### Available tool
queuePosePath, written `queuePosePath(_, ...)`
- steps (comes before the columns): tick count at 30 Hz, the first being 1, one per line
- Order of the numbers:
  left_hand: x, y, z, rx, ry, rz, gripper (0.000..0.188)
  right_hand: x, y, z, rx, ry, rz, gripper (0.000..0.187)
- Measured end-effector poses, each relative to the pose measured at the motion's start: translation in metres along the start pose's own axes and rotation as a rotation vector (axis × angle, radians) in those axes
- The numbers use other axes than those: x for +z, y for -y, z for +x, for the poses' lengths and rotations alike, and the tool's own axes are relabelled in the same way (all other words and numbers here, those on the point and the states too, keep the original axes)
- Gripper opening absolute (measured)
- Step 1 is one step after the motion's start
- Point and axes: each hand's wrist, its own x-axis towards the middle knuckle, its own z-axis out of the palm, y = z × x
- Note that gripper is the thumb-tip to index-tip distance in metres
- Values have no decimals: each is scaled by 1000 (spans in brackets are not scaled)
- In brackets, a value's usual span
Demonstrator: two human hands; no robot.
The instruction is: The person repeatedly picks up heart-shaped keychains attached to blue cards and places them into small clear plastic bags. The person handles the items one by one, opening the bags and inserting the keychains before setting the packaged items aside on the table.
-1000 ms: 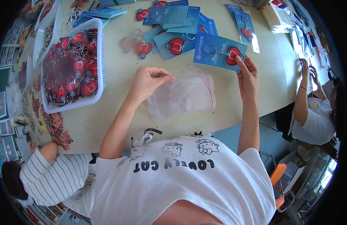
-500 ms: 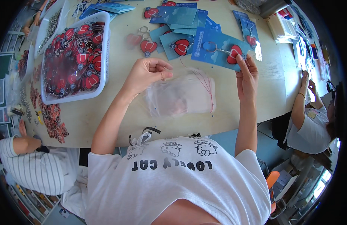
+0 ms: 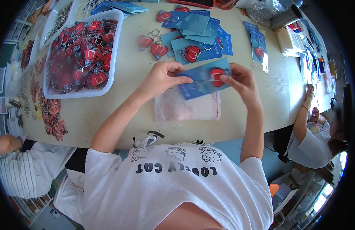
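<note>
A blue backing card (image 3: 196, 86) is stretched between my two hands, tilted, with a red apple-shaped keychain (image 3: 215, 78) lying on its face. My left hand (image 3: 164, 78) pinches the card's left end between thumb and fingers. At the other end my right hand (image 3: 242, 82) grips the card, its thumb at the red charm. Beneath the card lies a stack of clear plastic bags (image 3: 177, 111) with a reddish string over its right part. Beyond my hands are a card with a keychain (image 3: 192, 53) and loose keychains (image 3: 159, 50).
A white bin (image 3: 115, 50) full of red keychains stands at the left, beside scattered red pieces (image 3: 52, 119). More blue cards (image 3: 196, 23) are piled at the back. Cards in clear sleeves (image 3: 259, 50) lie at the right. Co-workers sit on both sides.
My right hand has brought the card down and left over the bags. My left hand, apart from it before, now holds its left end. The card has tilted the other way.
</note>
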Motion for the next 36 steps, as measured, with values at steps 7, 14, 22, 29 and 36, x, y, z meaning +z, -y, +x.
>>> queuePosePath(7, -8, -14, -21, -26, 111, 34, 38, 47, -3, 1, 10, -179, 25, 35)
queuePosePath(14, -22, -4, -27, -98, 139, 19, 45, 62, -4, -4, -104, -266, 24, 21)
queuePosePath(22, -5, -17, -22, -171, 206, 118, 45, 49, -4, -8, -50, 2, -185, 12)
queuePosePath(29, -3, -39, -13, -103, 280, 241, 48, 39, 10, -14, 173, 138, 11, 9)
queuePosePath(36, 9, -50, -3, -16, 341, 338, 47, 26, -6, -17, 105, 191, -74, 17)
